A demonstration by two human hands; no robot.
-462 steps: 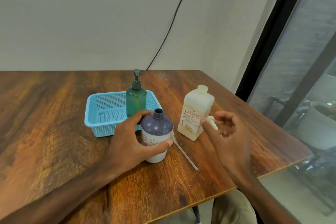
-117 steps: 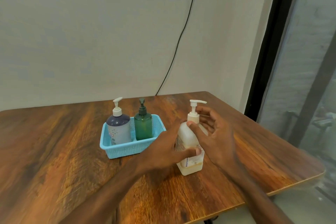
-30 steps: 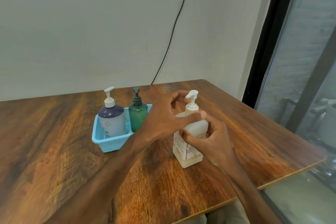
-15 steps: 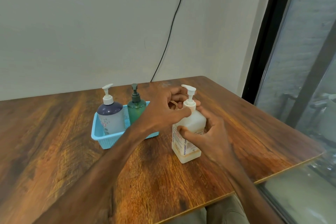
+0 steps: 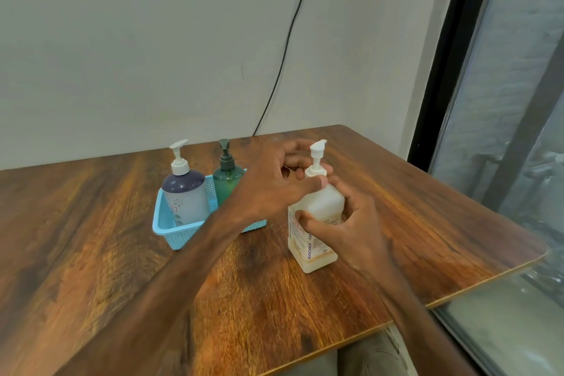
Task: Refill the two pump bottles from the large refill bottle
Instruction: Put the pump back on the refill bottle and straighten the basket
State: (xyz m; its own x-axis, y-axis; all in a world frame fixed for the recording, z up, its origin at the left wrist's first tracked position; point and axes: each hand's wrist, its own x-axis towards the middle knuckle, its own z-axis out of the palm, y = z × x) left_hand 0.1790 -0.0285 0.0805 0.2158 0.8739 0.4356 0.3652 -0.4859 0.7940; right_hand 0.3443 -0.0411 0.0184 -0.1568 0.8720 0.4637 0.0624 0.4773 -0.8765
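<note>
- The table (image 5: 427,223) is where it all stands, and nothing on it looks spilled.
- The basket (image 5: 171,230) sits well left of both hands, with the two pump bottles upright inside it.
- The refill bottle (image 5: 317,241) stands on the wood right under the fingers, just beside the basket. It looks nearly empty, with only a thin band of liquid at its foot.
- The purple bottle (image 5: 186,198) has its white pump on and sits furthest from the hands.
- The green bottle (image 5: 227,177) is capped with its dark pump too, just behind the left wrist.
- The right hand (image 5: 345,229) is clamped round the refill bottle's body, fingers wrapped across the label.
- The left hand (image 5: 274,183) reaches over from the basket side, thumb and fingertips pinched on the collar of the pump (image 5: 316,162) atop the refill bottle.
- To my eye the pouring is done: both bottles are closed and put away. What is left seems to be seating this pump and letting go.
</note>
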